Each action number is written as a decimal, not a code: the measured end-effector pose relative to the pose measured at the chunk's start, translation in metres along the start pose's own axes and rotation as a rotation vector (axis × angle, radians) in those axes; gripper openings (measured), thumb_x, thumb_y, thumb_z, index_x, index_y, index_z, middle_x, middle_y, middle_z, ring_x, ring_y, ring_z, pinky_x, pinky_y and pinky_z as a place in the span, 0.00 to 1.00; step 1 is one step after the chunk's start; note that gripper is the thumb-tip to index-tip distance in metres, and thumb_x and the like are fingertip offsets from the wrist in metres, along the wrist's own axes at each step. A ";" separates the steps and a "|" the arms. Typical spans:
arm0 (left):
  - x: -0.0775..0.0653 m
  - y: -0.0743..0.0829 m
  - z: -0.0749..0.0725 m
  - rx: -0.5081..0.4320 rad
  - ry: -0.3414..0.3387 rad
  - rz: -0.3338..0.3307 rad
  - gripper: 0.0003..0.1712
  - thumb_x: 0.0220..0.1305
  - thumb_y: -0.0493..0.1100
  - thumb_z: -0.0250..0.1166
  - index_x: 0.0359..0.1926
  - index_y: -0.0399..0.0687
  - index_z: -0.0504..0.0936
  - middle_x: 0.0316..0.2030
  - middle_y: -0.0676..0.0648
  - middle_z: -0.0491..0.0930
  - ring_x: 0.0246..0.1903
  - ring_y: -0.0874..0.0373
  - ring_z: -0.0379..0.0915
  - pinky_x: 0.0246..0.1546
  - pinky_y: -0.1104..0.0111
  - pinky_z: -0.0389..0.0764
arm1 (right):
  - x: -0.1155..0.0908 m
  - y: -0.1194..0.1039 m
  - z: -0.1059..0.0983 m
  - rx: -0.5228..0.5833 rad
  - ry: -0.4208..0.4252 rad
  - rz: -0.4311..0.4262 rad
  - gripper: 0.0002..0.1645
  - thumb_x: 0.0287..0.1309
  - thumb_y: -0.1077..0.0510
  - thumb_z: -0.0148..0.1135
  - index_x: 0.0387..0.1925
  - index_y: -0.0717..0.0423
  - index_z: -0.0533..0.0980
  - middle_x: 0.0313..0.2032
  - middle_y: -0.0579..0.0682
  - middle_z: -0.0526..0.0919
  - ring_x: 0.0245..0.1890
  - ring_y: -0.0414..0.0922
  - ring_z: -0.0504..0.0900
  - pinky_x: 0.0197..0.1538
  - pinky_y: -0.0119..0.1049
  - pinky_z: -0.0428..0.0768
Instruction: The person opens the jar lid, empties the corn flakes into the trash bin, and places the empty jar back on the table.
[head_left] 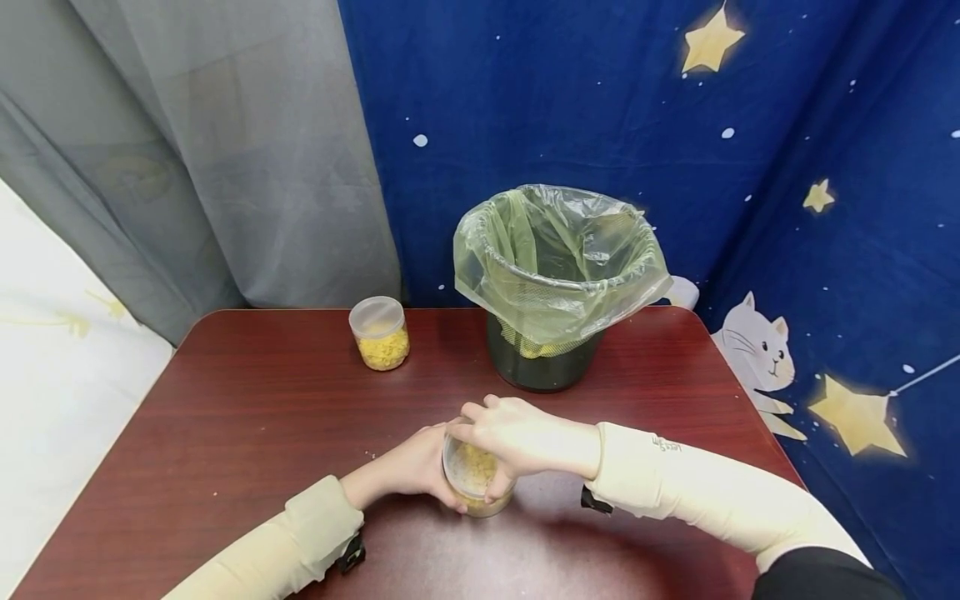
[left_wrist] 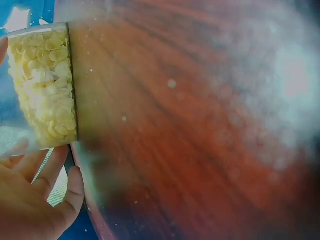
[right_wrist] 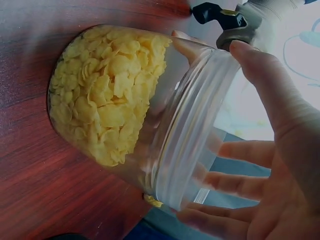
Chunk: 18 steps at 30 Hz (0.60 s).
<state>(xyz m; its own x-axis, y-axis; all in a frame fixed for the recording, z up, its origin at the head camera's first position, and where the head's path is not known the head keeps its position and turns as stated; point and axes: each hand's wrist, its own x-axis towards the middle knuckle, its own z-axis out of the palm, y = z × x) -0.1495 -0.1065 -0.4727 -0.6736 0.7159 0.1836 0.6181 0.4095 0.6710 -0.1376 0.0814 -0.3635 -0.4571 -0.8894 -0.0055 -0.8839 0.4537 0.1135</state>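
Note:
A clear plastic jar (right_wrist: 110,95) of yellow flakes stands on the table. In the right wrist view the flakes fill much of its lower part, and a translucent ridged screw lid (right_wrist: 192,125) covers its mouth. My left hand (head_left: 420,462) grips the jar's side from the left. From above, my right hand (head_left: 521,435) holds the lid, thumb at the near edge and fingers spread over the far edge. The left wrist view catches the jar (left_wrist: 45,90) only at the left edge, with part of a hand (left_wrist: 35,200) beside it.
A second lidded jar (head_left: 381,337) with yellow contents stands at the back of the reddish-brown table (head_left: 247,417). Right of it is a dark mesh bin (head_left: 543,367) lined with a pale green plastic bag (head_left: 555,300). Grey and blue curtains (head_left: 420,83) hang behind.

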 end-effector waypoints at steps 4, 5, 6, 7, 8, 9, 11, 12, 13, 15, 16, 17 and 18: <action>0.000 0.001 -0.002 -0.025 -0.036 -0.019 0.56 0.21 0.62 0.77 0.57 0.55 0.64 0.47 0.58 0.72 0.44 0.66 0.69 0.47 0.70 0.70 | 0.000 0.001 -0.002 0.018 -0.024 -0.064 0.53 0.14 0.37 0.74 0.54 0.46 0.71 0.44 0.45 0.72 0.31 0.44 0.68 0.30 0.33 0.71; 0.000 0.001 -0.002 -0.032 -0.048 -0.023 0.55 0.21 0.62 0.77 0.56 0.56 0.64 0.46 0.59 0.72 0.44 0.66 0.69 0.46 0.70 0.70 | 0.000 0.001 -0.002 0.023 -0.032 -0.085 0.53 0.14 0.38 0.74 0.54 0.46 0.71 0.45 0.45 0.72 0.32 0.44 0.68 0.31 0.33 0.71; -0.001 0.002 -0.003 -0.038 -0.059 -0.028 0.54 0.21 0.62 0.77 0.56 0.57 0.65 0.46 0.60 0.72 0.44 0.67 0.69 0.46 0.70 0.70 | 0.000 0.001 -0.003 0.030 -0.040 -0.105 0.53 0.14 0.39 0.75 0.54 0.45 0.71 0.46 0.44 0.71 0.33 0.43 0.68 0.32 0.33 0.71; -0.001 0.002 -0.003 -0.043 -0.069 -0.031 0.53 0.21 0.62 0.77 0.55 0.57 0.65 0.46 0.60 0.72 0.44 0.67 0.69 0.46 0.70 0.70 | 0.000 0.002 -0.004 0.036 -0.048 -0.124 0.53 0.15 0.40 0.75 0.55 0.45 0.70 0.46 0.44 0.71 0.33 0.43 0.68 0.33 0.32 0.71; -0.001 0.002 -0.004 -0.049 -0.076 -0.036 0.53 0.21 0.62 0.77 0.55 0.57 0.65 0.46 0.60 0.72 0.44 0.67 0.69 0.46 0.70 0.70 | 0.000 0.002 -0.005 0.040 -0.056 -0.145 0.54 0.15 0.40 0.76 0.56 0.45 0.70 0.48 0.44 0.71 0.35 0.44 0.68 0.34 0.32 0.71; -0.002 0.002 -0.005 -0.056 -0.080 -0.039 0.53 0.21 0.62 0.77 0.55 0.58 0.66 0.45 0.60 0.72 0.44 0.67 0.69 0.46 0.70 0.70 | 0.000 0.002 -0.005 0.043 -0.063 -0.161 0.54 0.16 0.41 0.76 0.56 0.44 0.69 0.48 0.44 0.71 0.36 0.44 0.68 0.35 0.32 0.72; -0.002 0.002 -0.005 -0.066 -0.084 -0.045 0.52 0.21 0.62 0.77 0.54 0.58 0.67 0.45 0.61 0.73 0.43 0.67 0.69 0.46 0.70 0.70 | 0.001 0.004 -0.007 0.064 -0.080 -0.186 0.53 0.18 0.43 0.77 0.57 0.44 0.69 0.50 0.44 0.70 0.39 0.44 0.68 0.37 0.32 0.72; -0.002 0.002 -0.006 -0.067 -0.086 -0.046 0.51 0.22 0.62 0.77 0.54 0.59 0.67 0.45 0.60 0.72 0.44 0.67 0.69 0.46 0.70 0.70 | 0.001 0.004 -0.008 0.077 -0.091 -0.197 0.53 0.19 0.43 0.77 0.57 0.43 0.68 0.50 0.43 0.70 0.40 0.44 0.67 0.38 0.32 0.73; -0.002 0.001 -0.006 -0.068 -0.087 -0.046 0.51 0.22 0.62 0.77 0.55 0.59 0.67 0.45 0.60 0.72 0.44 0.67 0.69 0.45 0.70 0.70 | 0.001 0.005 -0.009 0.088 -0.100 -0.207 0.52 0.21 0.44 0.77 0.57 0.42 0.68 0.51 0.43 0.69 0.41 0.43 0.67 0.39 0.32 0.73; -0.001 0.001 -0.007 -0.057 -0.093 -0.039 0.52 0.23 0.62 0.76 0.56 0.58 0.67 0.45 0.60 0.72 0.44 0.67 0.69 0.46 0.70 0.70 | 0.002 0.006 -0.010 0.125 -0.122 -0.229 0.51 0.21 0.50 0.78 0.57 0.41 0.68 0.52 0.42 0.68 0.46 0.43 0.67 0.43 0.32 0.72; -0.001 0.001 -0.007 -0.050 -0.095 -0.034 0.52 0.24 0.62 0.76 0.56 0.58 0.66 0.46 0.59 0.72 0.44 0.67 0.69 0.46 0.70 0.70 | 0.003 0.007 -0.010 0.140 -0.130 -0.239 0.51 0.20 0.52 0.78 0.57 0.40 0.68 0.52 0.41 0.68 0.48 0.44 0.66 0.45 0.33 0.72; -0.001 0.001 -0.008 -0.039 -0.097 -0.028 0.53 0.24 0.63 0.76 0.57 0.57 0.65 0.47 0.59 0.72 0.45 0.67 0.68 0.47 0.70 0.70 | 0.003 0.007 -0.010 0.150 -0.136 -0.248 0.52 0.20 0.54 0.78 0.57 0.40 0.68 0.53 0.41 0.68 0.50 0.44 0.66 0.47 0.33 0.71; -0.001 0.001 -0.008 -0.033 -0.098 -0.023 0.54 0.25 0.63 0.76 0.58 0.56 0.65 0.47 0.59 0.72 0.45 0.67 0.68 0.47 0.70 0.70 | 0.003 0.007 -0.010 0.153 -0.140 -0.255 0.53 0.18 0.56 0.78 0.56 0.39 0.67 0.53 0.41 0.67 0.52 0.44 0.65 0.49 0.34 0.71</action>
<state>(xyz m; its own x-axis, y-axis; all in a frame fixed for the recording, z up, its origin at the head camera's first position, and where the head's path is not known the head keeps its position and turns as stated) -0.1514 -0.1113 -0.4665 -0.6437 0.7590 0.0980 0.5881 0.4086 0.6980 -0.1443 0.0815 -0.3529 -0.2192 -0.9637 -0.1526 -0.9712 0.2304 -0.0602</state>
